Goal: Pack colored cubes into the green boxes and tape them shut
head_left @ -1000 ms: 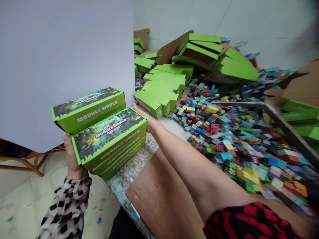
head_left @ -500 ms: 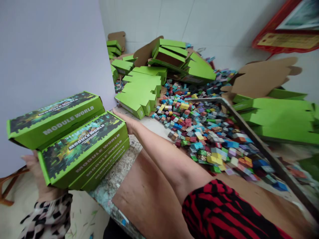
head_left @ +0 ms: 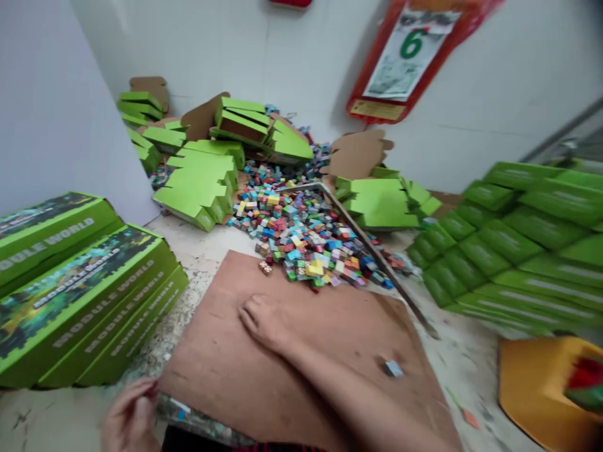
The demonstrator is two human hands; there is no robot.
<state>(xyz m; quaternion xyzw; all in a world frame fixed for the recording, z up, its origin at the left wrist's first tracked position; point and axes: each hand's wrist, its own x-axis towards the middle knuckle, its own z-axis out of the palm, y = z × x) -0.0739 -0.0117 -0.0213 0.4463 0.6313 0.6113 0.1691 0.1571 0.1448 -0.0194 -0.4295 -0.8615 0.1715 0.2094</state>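
My right hand (head_left: 264, 319) rests palm down on a brown board (head_left: 226, 364), its fingers curled in. Whatever may be under those fingers is hidden. By the near left corner of the board is my left hand (head_left: 132, 417), its thumb apart from loosely bent fingers and no object seen in it. Green boxes printed "MODULE WORLD" (head_left: 113, 307) stand stacked at the left, apart from both hands. Beyond the board lies a heap of small coloured blocks (head_left: 301, 235). One brown patterned block (head_left: 265, 268) sits at the board's far edge, and a grey-blue block (head_left: 393, 368) lies at its right.
Open green cartons (head_left: 202, 182) lie behind the heap at the left, with another unfolded carton (head_left: 381, 204) to the right. A thin dark strip (head_left: 377, 251) borders the blocks. Stacked green boxes (head_left: 509, 251) and a yellow container (head_left: 537, 376) stand at the right.
Both hands have let go of the stacked green boxes at the left. My right hand has moved right onto the board, my left toward the near edge. The view has turned right.
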